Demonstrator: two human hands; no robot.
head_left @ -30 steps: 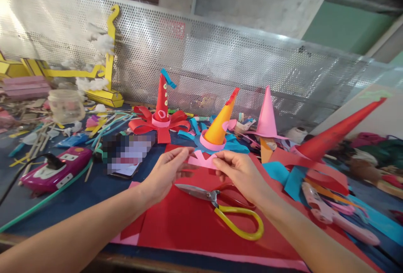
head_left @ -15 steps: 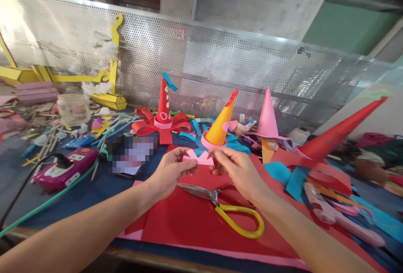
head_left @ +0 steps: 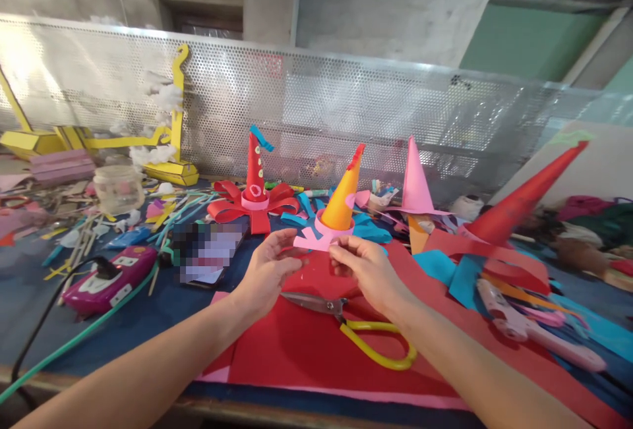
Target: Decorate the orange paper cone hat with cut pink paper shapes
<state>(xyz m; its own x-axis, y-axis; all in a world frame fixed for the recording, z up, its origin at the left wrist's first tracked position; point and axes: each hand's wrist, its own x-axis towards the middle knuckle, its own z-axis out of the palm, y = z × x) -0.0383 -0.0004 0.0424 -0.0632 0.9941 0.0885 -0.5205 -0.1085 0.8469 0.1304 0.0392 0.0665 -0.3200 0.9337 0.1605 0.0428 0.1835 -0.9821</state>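
Observation:
Between the thumb and fingers of my right hand point(head_left: 363, 264) is the right end of a small pink cut foam or paper piece point(head_left: 307, 242), with notches along its upper edge. My left hand point(head_left: 271, 269) is at the piece's left end, thumb and fingers apart, holding nothing. Directly behind the piece stands a yellow-orange cone hat point(head_left: 341, 201) with a red tip and pink band, so the two pinks overlap in view. Below my hands, scissors point(head_left: 378, 344) with yellow-covered handles lie on a red sheet point(head_left: 287, 356); my right hand and forearm cover part of them.
A red cone hat point(head_left: 253, 169) with looped strips, a pink cone hat point(head_left: 417, 182) and a long red cone point(head_left: 527, 198) stand behind. At left are a phone point(head_left: 210, 254) and a purple power strip point(head_left: 111, 281) with cords. A pink glue gun point(head_left: 537, 337) lies right.
My left hand has let go of the pink piece and its fingers have spread. My right hand keeps its hold. The camera view has tilted up slightly.

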